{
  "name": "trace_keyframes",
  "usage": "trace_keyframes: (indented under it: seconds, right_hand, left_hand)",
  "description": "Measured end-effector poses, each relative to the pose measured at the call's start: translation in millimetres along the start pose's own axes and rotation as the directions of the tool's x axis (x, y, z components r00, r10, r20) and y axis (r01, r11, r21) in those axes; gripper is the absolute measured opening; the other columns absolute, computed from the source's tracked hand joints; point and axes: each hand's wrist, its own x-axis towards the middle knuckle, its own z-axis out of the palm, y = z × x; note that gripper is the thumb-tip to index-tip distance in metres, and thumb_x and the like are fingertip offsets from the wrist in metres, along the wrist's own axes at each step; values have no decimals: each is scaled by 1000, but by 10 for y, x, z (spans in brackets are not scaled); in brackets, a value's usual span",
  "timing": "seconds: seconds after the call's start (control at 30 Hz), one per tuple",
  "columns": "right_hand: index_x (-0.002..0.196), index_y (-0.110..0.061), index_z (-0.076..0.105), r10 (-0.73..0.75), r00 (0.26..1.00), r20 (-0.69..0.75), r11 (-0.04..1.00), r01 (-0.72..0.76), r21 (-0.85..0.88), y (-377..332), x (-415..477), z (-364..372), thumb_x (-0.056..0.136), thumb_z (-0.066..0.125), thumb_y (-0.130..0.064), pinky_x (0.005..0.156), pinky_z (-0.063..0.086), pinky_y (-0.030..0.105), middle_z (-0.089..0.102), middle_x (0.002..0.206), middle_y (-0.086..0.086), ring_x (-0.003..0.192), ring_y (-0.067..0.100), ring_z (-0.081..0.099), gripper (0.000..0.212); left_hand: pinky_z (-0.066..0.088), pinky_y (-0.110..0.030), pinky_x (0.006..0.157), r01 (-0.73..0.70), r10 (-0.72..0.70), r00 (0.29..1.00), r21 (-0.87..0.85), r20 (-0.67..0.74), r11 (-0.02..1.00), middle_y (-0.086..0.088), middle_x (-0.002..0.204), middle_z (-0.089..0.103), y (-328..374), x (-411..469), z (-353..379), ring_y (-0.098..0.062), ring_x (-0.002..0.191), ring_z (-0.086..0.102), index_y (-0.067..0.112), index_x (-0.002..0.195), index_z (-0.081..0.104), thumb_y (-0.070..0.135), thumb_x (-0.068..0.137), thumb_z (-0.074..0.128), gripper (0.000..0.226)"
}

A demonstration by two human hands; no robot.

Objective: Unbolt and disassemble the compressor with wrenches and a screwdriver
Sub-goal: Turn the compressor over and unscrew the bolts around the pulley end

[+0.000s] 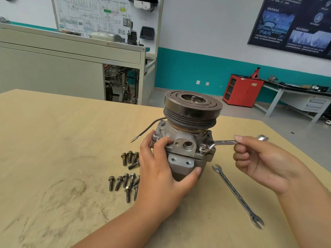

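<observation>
Head view: the left hand (161,178) is clamped on the compressor (186,145), its fingers curled over the upper left of the housing and the thumb pressed across the lower front. The right hand (254,158) is curled round the shank of a silver wrench (223,141), which it holds roughly level. The wrench's near end sits on a fastener at the housing's right corner, while its far end, past the knuckles, is blurred.

The compressor stands upright near the middle of the counter (53,140), with its dark grooved pulley (193,106) on top and a short threaded shaft showing in the pulley's centre. A thin dark wire (148,127) with a small brass tip leaves the left side of the housing and hangs out over the counter.

Just right of the compressor and below the right hand, a second wrench (236,194), open-ended at both ends, lies flat on the counter, running diagonally toward the near right. To the left of the left hand are loose bolts (125,183) in two clusters, a smaller one farther back and a larger one nearer, some partly hidden by the hand. The pale counter surface shows dark smudges at the near left.

Beyond the counter stand a grey trainer bench with a wiring board (107,15), a red cabinet (241,90) against a teal-banded wall, and a dark poster (293,24).
</observation>
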Motion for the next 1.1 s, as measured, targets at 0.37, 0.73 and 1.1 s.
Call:
trace_keyframes:
  seconds: [0.37, 0.73, 1.1]
  right_hand:
    - [72, -12, 52, -86, 996, 1, 984, 85, -157, 32, 486, 256, 94, 48, -14, 42, 25, 18, 45, 45, -5, 40, 5, 35, 23]
    - [68, -13, 57, -282, 959, 36, 953, 276, 123, -90, -61, 173, 71, 62, -22, 40, 39, 16, 51, 52, -3, 44, 6, 46, 11]
    - [76, -31, 58, -858, 510, 59, 358, 677, -643, 500, -654, 408, 82, 60, -42, 55, 51, 14, 69, 71, -20, 60, 1, 67, 13]
  left_hand:
    - [9, 4, 92, -17, 17, 1000, 3, -19, 1000, 34, 122, 4, -23, 2, 26, 21, 127, -6, 60, 106, 15, 70, 57, 53, 63]
    - [10, -5, 96, -10, 10, 1000, -2, -6, 1000, 37, 118, 3, 7, 6, 12, 8, 128, 8, 61, 105, 14, 70, 57, 53, 62]
    - [11, -11, 101, -3, 3, 1000, 2, -1, 1000, 27, 132, 9, 17, 10, 0, 6, 131, 5, 61, 104, 11, 71, 56, 51, 63]
